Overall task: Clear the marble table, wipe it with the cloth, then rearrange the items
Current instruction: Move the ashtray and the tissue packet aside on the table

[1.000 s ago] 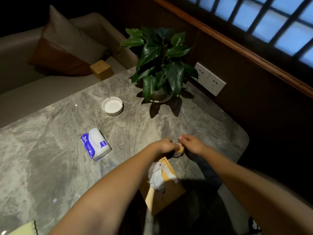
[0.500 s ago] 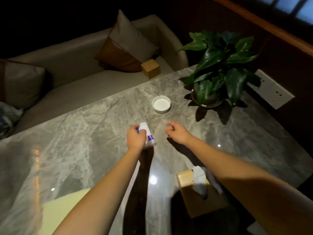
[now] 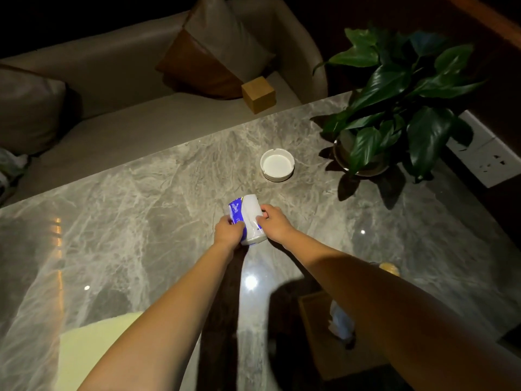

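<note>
The right hand (image 3: 275,225) has joined the left hand (image 3: 229,232); both clamp the tissue pack (image 3: 247,220), probably lifting it off the table (image 3: 141,210).

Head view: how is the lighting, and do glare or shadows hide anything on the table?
Head view: dim room, with the marble table lit from above; bright glare spots near the forearms; arm shadows darken the wooden tissue box at lower right; the tissue pack held by the left hand and right hand stays readable, as does the ashtray; wide-angle bending at the edges.
</note>
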Action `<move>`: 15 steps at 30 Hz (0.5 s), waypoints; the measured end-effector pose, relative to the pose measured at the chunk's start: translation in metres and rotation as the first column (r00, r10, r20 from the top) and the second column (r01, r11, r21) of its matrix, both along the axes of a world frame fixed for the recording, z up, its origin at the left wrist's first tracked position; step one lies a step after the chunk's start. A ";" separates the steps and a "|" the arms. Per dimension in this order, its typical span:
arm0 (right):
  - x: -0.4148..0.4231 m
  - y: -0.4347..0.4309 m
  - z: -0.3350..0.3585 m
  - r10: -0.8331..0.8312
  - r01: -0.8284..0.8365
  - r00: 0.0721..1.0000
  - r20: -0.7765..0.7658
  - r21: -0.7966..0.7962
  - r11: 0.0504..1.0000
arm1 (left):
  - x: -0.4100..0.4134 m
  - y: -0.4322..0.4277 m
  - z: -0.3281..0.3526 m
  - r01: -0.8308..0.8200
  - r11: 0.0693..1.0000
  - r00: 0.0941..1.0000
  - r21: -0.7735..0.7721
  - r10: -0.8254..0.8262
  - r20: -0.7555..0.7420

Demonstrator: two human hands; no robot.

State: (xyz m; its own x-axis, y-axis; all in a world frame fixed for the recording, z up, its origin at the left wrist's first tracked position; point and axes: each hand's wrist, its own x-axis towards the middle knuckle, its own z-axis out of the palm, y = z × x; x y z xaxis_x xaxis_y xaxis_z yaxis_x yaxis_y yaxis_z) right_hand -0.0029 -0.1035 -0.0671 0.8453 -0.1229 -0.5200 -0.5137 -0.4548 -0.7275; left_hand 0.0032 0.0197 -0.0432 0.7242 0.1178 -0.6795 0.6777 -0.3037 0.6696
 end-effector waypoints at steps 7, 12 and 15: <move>0.010 -0.029 0.003 -0.095 0.093 0.994 0.047 0.041 0.995 | 0.001 -0.030 0.010 -0.054 0.997 0.998 -0.057 0.056 0.033; 0.009 -0.070 0.012 -0.065 0.064 0.996 0.059 0.012 0.998 | -0.002 -0.065 0.002 -0.095 0.993 0.993 -0.065 0.099 0.071; 0.007 -0.095 0.009 -0.083 0.085 0.996 0.043 -0.047 0.995 | -0.006 -0.093 0.002 -0.074 0.988 0.996 -0.136 0.079 0.037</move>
